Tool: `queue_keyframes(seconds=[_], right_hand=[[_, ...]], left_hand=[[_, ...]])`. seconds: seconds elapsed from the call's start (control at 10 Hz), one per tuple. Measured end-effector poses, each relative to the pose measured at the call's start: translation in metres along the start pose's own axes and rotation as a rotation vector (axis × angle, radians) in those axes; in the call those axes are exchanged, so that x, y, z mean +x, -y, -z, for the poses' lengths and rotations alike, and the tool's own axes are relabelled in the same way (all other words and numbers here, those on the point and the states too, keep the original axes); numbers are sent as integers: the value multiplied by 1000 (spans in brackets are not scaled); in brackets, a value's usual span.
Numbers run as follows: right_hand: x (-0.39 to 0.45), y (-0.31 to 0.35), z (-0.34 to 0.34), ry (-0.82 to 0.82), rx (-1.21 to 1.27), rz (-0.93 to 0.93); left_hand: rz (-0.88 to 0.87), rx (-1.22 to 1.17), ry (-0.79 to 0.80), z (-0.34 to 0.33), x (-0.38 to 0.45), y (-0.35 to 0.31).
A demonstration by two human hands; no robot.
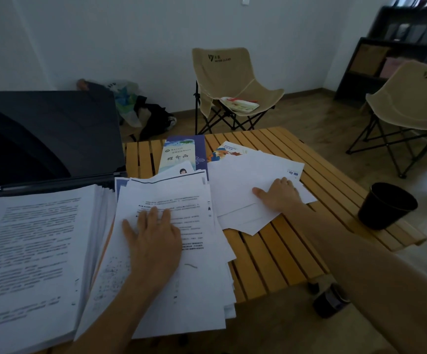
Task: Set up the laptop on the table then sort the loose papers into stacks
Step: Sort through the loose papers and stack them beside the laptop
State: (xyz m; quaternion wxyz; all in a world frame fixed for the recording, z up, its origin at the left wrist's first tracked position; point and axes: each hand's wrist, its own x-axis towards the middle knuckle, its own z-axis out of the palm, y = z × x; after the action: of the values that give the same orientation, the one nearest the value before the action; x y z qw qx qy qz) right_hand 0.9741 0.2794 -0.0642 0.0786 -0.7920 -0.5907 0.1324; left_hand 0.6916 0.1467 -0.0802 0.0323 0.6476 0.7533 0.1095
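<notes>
right now my left hand (153, 238) presses flat on the printed pile (171, 251) beside the open laptop (48, 139); my right hand (278, 194) lies flat on blank sheets (245, 180). sliding either could fan pages off the slatted table (278, 251) edge.

Slatted wooden table (278, 254), matt white paper sheets (171, 251), beige cloth chair (222, 72), matt black laptop (53, 129)
</notes>
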Motion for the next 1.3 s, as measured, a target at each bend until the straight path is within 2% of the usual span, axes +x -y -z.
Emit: queue_keyframes(seconds=[0.1,0.2,0.3,0.4,0.5,0.6,0.7,0.8,0.9,1.0,1.1,1.2,1.3], right_hand=[[-10,-6,4,-13,45,80],[-19,-33,20,-50,314,37],[-32,-67,28,-180,507,-120],[-38,-88,26,-152,679,-206],[-25,-98,27,-131,765,-232],[-20,-102,29,-147,836,-247],[-21,-106,27,-177,954,-248],[-34,-95,35,-293,1034,-224],[-31,-94,32,-388,1116,-222],[-43,-88,37,-429,1185,-285],[-56,-88,44,-438,1290,-282],[-65,-94,48,-257,1265,-85],[-73,-83,49,86,1433,124]], left_hand=[[0,-15,-20,4,4,-12],[-186,-213,-42,8,19,-49],[-360,-266,114,5,42,-91],[-419,-146,246,-6,62,-121],[-402,-185,264,-19,68,-136],[-387,-246,168,-26,60,-141],[-484,-151,-12,-36,54,-143],[-666,0,-144,-40,53,-147],[-798,87,-133,-40,52,-153],[-799,20,-133,-33,52,-165],[-410,-690,-174,4,60,-171],[-151,-1121,-104,36,63,-155],[-129,-1155,-26,47,52,-133]])
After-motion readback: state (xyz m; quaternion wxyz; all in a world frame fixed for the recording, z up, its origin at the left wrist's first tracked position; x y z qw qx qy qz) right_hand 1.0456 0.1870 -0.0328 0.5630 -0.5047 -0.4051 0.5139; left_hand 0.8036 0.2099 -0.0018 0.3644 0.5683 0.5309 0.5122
